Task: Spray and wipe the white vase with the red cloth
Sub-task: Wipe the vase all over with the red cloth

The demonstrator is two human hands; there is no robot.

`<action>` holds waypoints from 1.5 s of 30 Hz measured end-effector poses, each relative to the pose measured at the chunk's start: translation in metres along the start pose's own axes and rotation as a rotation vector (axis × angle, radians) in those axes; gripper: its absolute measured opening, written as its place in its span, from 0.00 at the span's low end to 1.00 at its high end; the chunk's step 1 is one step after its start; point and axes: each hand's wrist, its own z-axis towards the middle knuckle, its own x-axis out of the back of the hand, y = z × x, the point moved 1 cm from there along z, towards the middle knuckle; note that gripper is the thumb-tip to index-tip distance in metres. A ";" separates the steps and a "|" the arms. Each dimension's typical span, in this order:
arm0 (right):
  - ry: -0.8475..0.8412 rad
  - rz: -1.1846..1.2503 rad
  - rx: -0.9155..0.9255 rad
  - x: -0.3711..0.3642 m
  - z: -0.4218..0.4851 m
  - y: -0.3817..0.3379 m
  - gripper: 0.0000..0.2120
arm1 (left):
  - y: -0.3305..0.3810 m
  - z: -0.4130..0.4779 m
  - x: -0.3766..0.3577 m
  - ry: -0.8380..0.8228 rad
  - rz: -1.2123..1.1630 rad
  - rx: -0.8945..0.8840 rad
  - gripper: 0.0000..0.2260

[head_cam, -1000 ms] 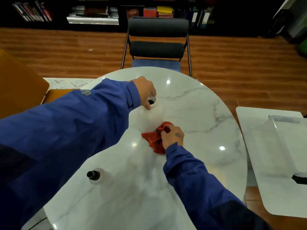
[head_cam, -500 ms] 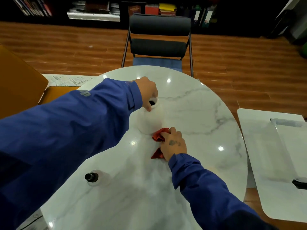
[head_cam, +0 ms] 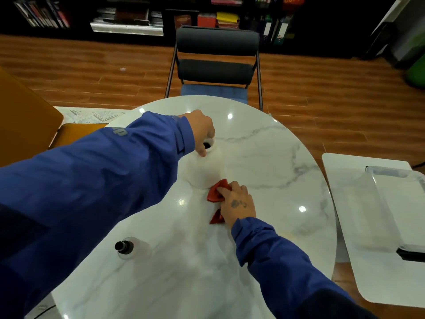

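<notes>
The white vase (head_cam: 202, 169) stands upright near the middle of the round marble table (head_cam: 264, 157). My left hand (head_cam: 202, 132) grips its narrow neck at the dark opening, fingers curled round the rim. My right hand (head_cam: 236, 203) holds the red cloth (head_cam: 216, 192) bunched against the vase's lower right side, close to the tabletop. Part of the cloth sticks out below my palm. A clear spray bottle (head_cam: 125, 247) with a black cap stands on the table at the near left, apart from both hands.
A dark chair (head_cam: 216, 72) stands at the table's far side. A white side table (head_cam: 358, 203) with a clear tray (head_cam: 402, 203) is at the right. An orange seat (head_cam: 25, 120) sits at the left.
My right hand has slid the red cloth down the vase's side toward its base, and the hand now covers more of the cloth. My left hand keeps its hold on the neck.
</notes>
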 end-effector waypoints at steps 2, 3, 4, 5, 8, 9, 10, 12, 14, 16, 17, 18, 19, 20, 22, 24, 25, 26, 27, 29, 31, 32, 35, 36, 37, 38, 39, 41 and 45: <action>0.007 0.004 -0.091 0.008 0.010 0.000 0.21 | 0.000 0.000 -0.001 0.005 -0.001 0.001 0.27; -0.001 0.039 -0.136 0.010 0.016 -0.001 0.19 | 0.000 0.000 -0.002 0.005 -0.004 0.002 0.27; -0.010 0.146 -0.176 0.014 0.019 -0.002 0.17 | 0.000 0.000 -0.004 0.006 -0.009 0.004 0.28; -0.021 0.358 -0.245 0.018 0.022 -0.003 0.14 | 0.000 0.001 -0.005 0.008 -0.013 0.006 0.28; -0.029 0.991 -0.483 0.034 0.026 0.002 0.12 | -0.001 0.002 -0.008 0.020 -0.031 0.006 0.28; 0.008 1.041 -0.515 0.037 0.030 0.006 0.14 | -0.003 0.002 -0.009 0.022 -0.041 0.008 0.28; 0.055 1.094 -0.544 0.038 0.035 0.011 0.13 | -0.005 0.002 -0.010 0.023 -0.047 0.007 0.28; 0.042 1.183 -0.559 0.041 0.037 0.010 0.10 | -0.006 0.003 -0.010 0.033 -0.055 0.001 0.28; 0.001 1.180 -0.500 0.042 0.038 0.002 0.15 | -0.007 0.004 -0.010 0.050 -0.057 -0.012 0.27; 0.033 1.124 -0.383 0.052 0.042 -0.005 0.24 | -0.008 0.004 -0.010 0.060 -0.061 -0.016 0.28; 0.073 1.091 -0.334 0.058 0.045 -0.007 0.27 | -0.009 0.004 -0.011 0.064 -0.074 -0.016 0.28; 0.105 1.045 -0.286 0.065 0.049 -0.009 0.29 | -0.011 0.004 -0.011 0.072 -0.094 -0.013 0.28; 0.142 0.990 -0.245 0.071 0.052 -0.011 0.29 | -0.012 0.004 -0.012 0.080 -0.117 -0.010 0.29; 0.190 0.946 -0.210 0.076 0.052 -0.015 0.28 | -0.013 0.004 -0.013 0.088 -0.138 -0.007 0.29; 0.303 0.941 -0.123 0.076 0.040 -0.026 0.25 | -0.016 0.004 -0.015 0.100 -0.174 0.000 0.29; 0.380 0.963 -0.067 0.065 0.019 -0.035 0.24 | -0.016 0.005 -0.016 0.111 -0.195 0.003 0.29; 0.403 0.971 -0.051 0.060 0.010 -0.037 0.25 | -0.017 0.005 -0.017 0.116 -0.204 0.003 0.29; 0.413 0.974 -0.039 0.055 0.004 -0.037 0.25 | -0.017 0.006 -0.016 0.120 -0.214 0.004 0.29; 0.417 0.971 -0.037 0.053 0.003 -0.036 0.24 | -0.017 0.006 -0.017 0.122 -0.222 0.005 0.29; 0.410 0.946 -0.075 0.059 0.017 -0.032 0.22 | -0.017 0.007 -0.017 0.122 -0.221 0.003 0.29; 0.349 0.899 -0.153 0.068 0.039 -0.027 0.20 | -0.017 0.007 -0.018 0.113 -0.208 0.003 0.29; 0.309 0.880 -0.196 0.071 0.046 -0.025 0.20 | -0.016 0.007 -0.018 0.109 -0.201 0.005 0.29; 0.325 0.902 -0.229 0.070 0.041 -0.028 0.21 | -0.015 0.007 -0.019 0.109 -0.205 0.005 0.29; 0.375 0.930 -0.198 0.067 0.031 -0.033 0.22 | -0.017 0.006 -0.019 0.111 -0.219 0.007 0.30; 0.421 0.955 -0.157 0.060 0.019 -0.037 0.22 | -0.017 0.006 -0.020 0.115 -0.229 0.006 0.30; 0.447 0.975 -0.123 0.054 0.009 -0.041 0.23 | -0.018 0.007 -0.019 0.120 -0.235 0.005 0.29; 0.458 0.983 -0.107 0.048 0.002 -0.042 0.22 | -0.018 0.007 -0.020 0.121 -0.236 0.004 0.29; 0.460 0.970 -0.132 0.049 0.010 -0.037 0.21 | -0.019 0.008 -0.020 0.123 -0.230 0.001 0.29; 0.357 0.848 -0.235 0.066 0.044 -0.027 0.20 | -0.017 0.008 -0.020 0.114 -0.210 -0.012 0.30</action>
